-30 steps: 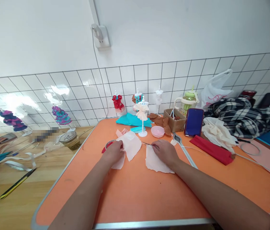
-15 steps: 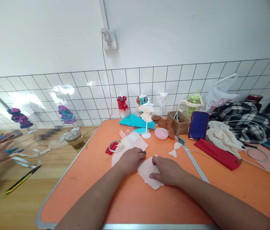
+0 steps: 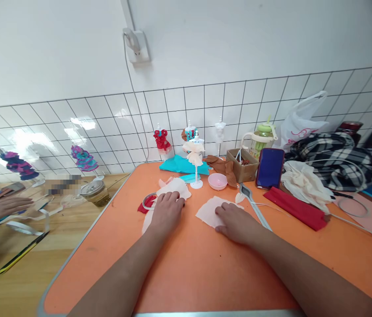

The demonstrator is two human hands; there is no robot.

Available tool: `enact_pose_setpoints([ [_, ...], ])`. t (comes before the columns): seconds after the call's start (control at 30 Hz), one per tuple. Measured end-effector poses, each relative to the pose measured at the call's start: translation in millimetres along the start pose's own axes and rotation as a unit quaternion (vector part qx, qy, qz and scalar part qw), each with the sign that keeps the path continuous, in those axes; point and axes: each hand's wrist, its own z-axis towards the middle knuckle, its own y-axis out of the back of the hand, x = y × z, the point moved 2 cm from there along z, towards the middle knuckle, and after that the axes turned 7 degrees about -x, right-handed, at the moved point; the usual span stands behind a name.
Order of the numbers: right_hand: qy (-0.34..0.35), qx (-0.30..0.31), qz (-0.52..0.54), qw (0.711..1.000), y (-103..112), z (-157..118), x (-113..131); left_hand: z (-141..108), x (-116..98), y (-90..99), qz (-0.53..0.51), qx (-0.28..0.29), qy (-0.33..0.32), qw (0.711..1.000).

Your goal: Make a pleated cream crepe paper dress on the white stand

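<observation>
My left hand rests on a white cloth with its fingers curled down. A small dark thing shows by its thumb, too little to name. My right hand lies on a pale cut piece of cloth, thumb apart from the fingers, pressing it to the orange table. Beyond the hands, a white mini dress stand wears a cream ruffled dress. A metal ring and a red cloth scrap lie left of my left hand.
Behind stand a pink bowl, turquoise cloth, cardboard box, phone and lidded jug. To the right lie red cloth and crumpled cream cloth. At left, another person's hand is near a yellow-black cutter.
The pale cloth piece under my right hand has slid away from me and to the right, apart from my left hand. My left hand has shifted slightly left. The view has moved a little.
</observation>
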Motion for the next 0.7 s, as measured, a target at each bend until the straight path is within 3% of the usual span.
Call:
enact_pose_setpoints([
  [0.07,0.057,0.015,0.015,0.998,-8,-1,2,-1,-11,1.8,-0.012,-0.001,-0.015,1.0],
  [0.17,0.135,0.035,0.059,0.988,-16,-1,4,-7,-26,-1.1,-0.116,0.018,-0.068,0.991],
  [0.27,0.145,0.062,0.092,0.983,-15,1,-4,-14,-37,-10.1,-0.202,0.058,-0.093,0.973],
  [0.43,0.104,0.097,0.105,0.984,2,7,-27,-21,-34,-22.7,-0.175,0.15,-0.109,0.967],
  [0.5,0.06,0.069,0.05,0.995,10,9,-31,-20,-26,-21.9,-0.166,0.151,-0.109,0.968],
  [0.57,0.036,0.003,0.012,0.999,15,10,-27,-18,-20,-18.8,-0.166,0.142,-0.105,0.97],
  [0.63,0.057,-0.061,0.033,0.996,15,10,-15,-15,-18,-13.5,-0.177,0.12,-0.099,0.972],
  [0.7,0.104,-0.063,0.078,0.99,8,9,-2,-12,-21,-6.5,-0.191,0.09,-0.089,0.973],
])
